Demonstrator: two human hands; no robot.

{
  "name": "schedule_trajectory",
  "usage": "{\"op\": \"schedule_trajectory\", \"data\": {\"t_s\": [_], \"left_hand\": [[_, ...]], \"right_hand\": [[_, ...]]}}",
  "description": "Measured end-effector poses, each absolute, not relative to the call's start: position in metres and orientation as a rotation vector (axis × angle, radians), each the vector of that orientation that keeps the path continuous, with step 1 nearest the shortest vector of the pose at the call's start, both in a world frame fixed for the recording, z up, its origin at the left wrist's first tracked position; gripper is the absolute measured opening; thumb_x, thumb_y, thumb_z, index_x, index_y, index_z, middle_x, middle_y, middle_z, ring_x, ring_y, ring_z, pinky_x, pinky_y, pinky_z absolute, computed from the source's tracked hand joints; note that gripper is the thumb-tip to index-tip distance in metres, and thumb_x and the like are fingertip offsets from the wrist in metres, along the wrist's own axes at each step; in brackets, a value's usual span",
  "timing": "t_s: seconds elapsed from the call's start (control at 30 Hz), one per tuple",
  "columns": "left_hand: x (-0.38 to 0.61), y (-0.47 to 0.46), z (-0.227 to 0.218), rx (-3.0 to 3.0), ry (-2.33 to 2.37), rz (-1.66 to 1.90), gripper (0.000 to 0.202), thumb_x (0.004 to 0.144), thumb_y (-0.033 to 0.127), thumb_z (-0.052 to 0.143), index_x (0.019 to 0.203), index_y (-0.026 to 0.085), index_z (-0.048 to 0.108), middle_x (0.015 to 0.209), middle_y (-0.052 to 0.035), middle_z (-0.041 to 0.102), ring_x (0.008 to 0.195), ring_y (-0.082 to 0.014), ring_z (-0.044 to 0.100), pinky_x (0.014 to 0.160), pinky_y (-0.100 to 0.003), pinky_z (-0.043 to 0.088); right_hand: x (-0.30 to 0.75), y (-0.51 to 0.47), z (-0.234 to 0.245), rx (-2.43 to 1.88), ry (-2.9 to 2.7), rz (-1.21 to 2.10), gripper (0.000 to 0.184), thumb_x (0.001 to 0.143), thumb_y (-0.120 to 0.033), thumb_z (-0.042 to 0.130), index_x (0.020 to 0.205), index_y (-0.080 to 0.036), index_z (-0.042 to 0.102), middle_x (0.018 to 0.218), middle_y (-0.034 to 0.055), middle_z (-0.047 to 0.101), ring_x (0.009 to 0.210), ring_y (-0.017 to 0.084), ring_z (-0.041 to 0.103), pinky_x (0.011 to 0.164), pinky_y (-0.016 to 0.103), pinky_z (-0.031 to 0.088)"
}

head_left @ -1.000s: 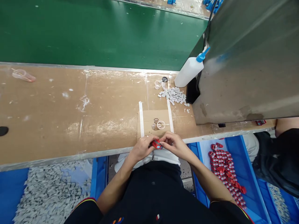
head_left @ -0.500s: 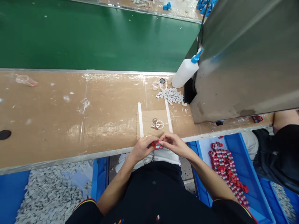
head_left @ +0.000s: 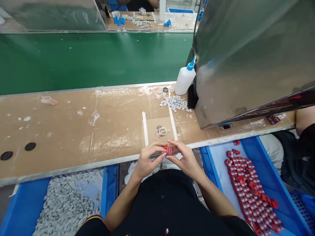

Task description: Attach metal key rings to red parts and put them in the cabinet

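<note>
Red toy (head_left: 169,150) has swivelled since my last frame, more grey showing now. On my feed, the left hand (head_left: 147,159) and right hand (head_left: 185,160) both hold it, fingers narrow, at the bench's (head_left: 118,131) near edge; too small to swear which fingertips touch. Grey chips (head_left: 176,103) sit around 12 o'clock from it, bottle (head_left: 184,82) nearer 1, red pile (head_left: 253,193) at 4.

Both hands (head_left: 148,158) partly hide the red piece (head_left: 169,150).

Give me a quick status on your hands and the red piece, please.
Left hand and right hand both on red piece. Piece near front edge of table. White bottle and gray pieces farther back, not blocking.
</note>
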State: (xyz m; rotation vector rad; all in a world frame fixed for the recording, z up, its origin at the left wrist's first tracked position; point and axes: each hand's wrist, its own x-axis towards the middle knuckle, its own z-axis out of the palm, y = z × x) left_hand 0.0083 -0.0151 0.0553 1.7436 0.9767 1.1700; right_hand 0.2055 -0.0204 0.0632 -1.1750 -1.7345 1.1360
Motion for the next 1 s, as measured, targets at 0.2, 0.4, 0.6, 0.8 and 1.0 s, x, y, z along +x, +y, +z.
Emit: {"op": "schedule_trajectory", "data": {"t_s": [0.2, 0.4, 0.6, 0.8, 1.0], "left_hand": [[0.019, -0.014, 0.065, 1.706, 1.050, 1.202, 0.005, 0.087, 0.014, 0.070, 0.087, 0.019, 0.071, 0.097, -0.0085, 0.077, 0.093, -0.0204, 0.074, 0.084, -0.033, 0.060], [0.025, -0.011, 0.070, 1.748, 1.020, 1.135, 0.006, 0.088, 0.015, 0.070, 0.089, 0.019, 0.074, 0.096, -0.0090, 0.077, 0.092, -0.0210, 0.075, 0.081, -0.033, 0.061], [0.038, -0.005, 0.075, 1.768, 0.988, 1.091, 0.012, 0.087, 0.010, 0.068, 0.092, 0.020, 0.074, 0.098, -0.0079, 0.077, 0.093, -0.0193, 0.074, 0.082, -0.031, 0.060], [0.055, 0.002, 0.082, 1.807, 1.035, 1.026, 0.010, 0.086, 0.011, 0.069, 0.090, 0.020, 0.073, 0.093, -0.0070, 0.077, 0.091, -0.0216, 0.073, 0.083, -0.035, 0.057], [0.059, 0.001, 0.073, 1.715, 0.962, 1.039, 0.022, 0.091, 0.016, 0.066, 0.111, 0.022, 0.069, 0.115, -0.0108, 0.074, 0.110, -0.0243, 0.070, 0.094, -0.039, 0.059]], "right_hand": [[0.213, -0.012, 0.077, -1.094, -1.887, 0.990, 0.036, 0.094, -0.030, 0.067, 0.128, -0.022, 0.060, 0.111, 0.0106, 0.069, 0.096, 0.020, 0.069, 0.088, 0.036, 0.060], [0.225, -0.011, 0.076, -1.095, -1.857, 1.073, 0.040, 0.092, -0.030, 0.070, 0.128, -0.022, 0.058, 0.107, 0.0089, 0.069, 0.090, 0.019, 0.069, 0.083, 0.034, 0.060], [0.236, -0.015, 0.075, -1.121, -1.777, 1.028, 0.037, 0.092, -0.029, 0.070, 0.126, -0.022, 0.057, 0.108, 0.0076, 0.068, 0.090, 0.018, 0.068, 0.084, 0.032, 0.059], [0.247, -0.018, 0.080, -1.163, -1.813, 0.959, 0.023, 0.097, -0.023, 0.061, 0.120, -0.022, 0.059, 0.099, 0.0065, 0.065, 0.089, 0.018, 0.065, 0.080, 0.031, 0.056], [0.241, -0.026, 0.062, -1.118, -1.409, 1.132, 0.029, 0.093, -0.038, 0.069, 0.114, -0.022, 0.056, 0.105, 0.0070, 0.066, 0.092, 0.017, 0.069, 0.085, 0.031, 0.059]]}}
